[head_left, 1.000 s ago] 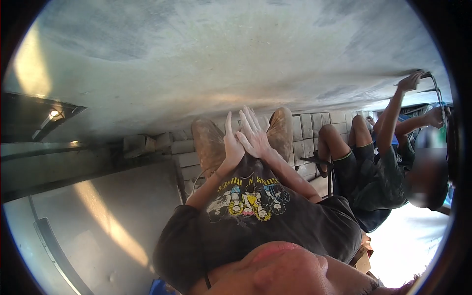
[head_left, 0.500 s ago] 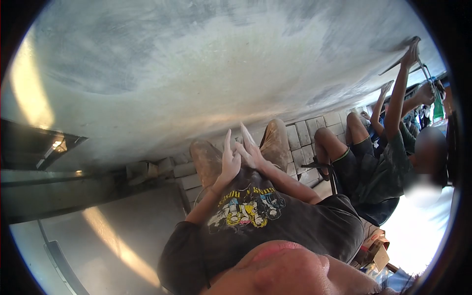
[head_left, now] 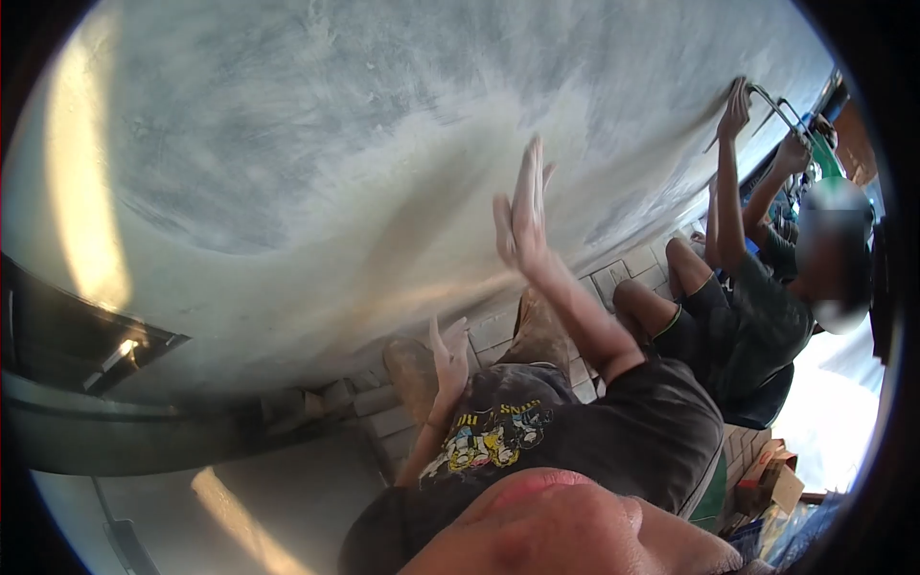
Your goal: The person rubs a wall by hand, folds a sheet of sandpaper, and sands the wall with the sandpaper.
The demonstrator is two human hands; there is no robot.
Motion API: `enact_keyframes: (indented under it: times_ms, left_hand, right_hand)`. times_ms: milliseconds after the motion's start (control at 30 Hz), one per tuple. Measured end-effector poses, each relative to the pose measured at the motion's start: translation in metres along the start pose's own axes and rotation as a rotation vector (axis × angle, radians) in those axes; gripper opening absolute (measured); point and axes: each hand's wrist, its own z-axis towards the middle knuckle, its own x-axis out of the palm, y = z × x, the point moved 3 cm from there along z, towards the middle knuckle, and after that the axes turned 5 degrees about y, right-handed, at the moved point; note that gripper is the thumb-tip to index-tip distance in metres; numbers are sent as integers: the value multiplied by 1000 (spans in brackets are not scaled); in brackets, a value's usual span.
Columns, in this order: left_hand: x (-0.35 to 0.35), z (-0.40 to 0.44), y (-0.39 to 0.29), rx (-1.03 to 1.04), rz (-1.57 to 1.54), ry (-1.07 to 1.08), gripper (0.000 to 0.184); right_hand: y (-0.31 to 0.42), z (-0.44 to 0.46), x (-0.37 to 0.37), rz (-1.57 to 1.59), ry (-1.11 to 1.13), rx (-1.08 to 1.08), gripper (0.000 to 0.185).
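Observation:
My right hand (head_left: 522, 216) is raised in front of a large smooth grey surface (head_left: 402, 125), which has whitish cloudy patches. Its fingers are stretched out and look dusty white, with nothing visible in them. Whether it touches the surface I cannot tell. A soft shadow falls on the surface to the left of this hand. Lower down, my left hand (head_left: 450, 356) is near my knee, fingers and thumb apart, and no object shows in it. The two hands are well apart.
To the right sits a co-worker in dark clothes (head_left: 757, 316), arms raised, one hand (head_left: 735, 110) at the surface near a bent metal frame (head_left: 781, 110). Grey paving blocks (head_left: 489, 331) cover the ground. A cardboard box (head_left: 767, 474) is behind at right. A dark opening (head_left: 67, 331) shows at left.
My hands were close together over my lap. The right one has risen towards the grey surface, and the left one has come down slightly. The co-worker's arms have shifted left.

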Motion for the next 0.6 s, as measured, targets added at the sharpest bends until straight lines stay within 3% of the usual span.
enact_keyframes:
  times_ms: [67,133,233,267,300,367,400,467,600]
  left_hand:
    - [-30,7,-10,31,56,-63,67]
    - [-70,14,-56,171,594,-250,45]
    - [-155,37,-161,630,793,-579,29]
    - [-175,43,-200,682,711,-702,29]
    - [-181,53,-274,922,857,-908,34]
    - [-188,86,-291,1166,963,-994,42]
    - [-194,99,-291,1167,964,-955,42]
    - [-194,129,-283,1174,1281,-1062,52]
    - [-197,133,-276,1261,1258,-979,59]
  right_hand:
    - [-7,45,8,-141,-25,14,71]
    - [-3,61,19,-270,-39,10,70]
    - [-18,40,55,-325,-35,86,74]
    - [-16,41,60,-315,-31,70,74]
    - [-14,44,68,-285,-82,65,76]
    - [-10,47,65,-303,-115,119,82]
    - [-4,57,57,-321,-120,151,82]
    - [-1,76,46,-340,-144,156,81]
    - [-10,75,51,-374,-259,93,73]
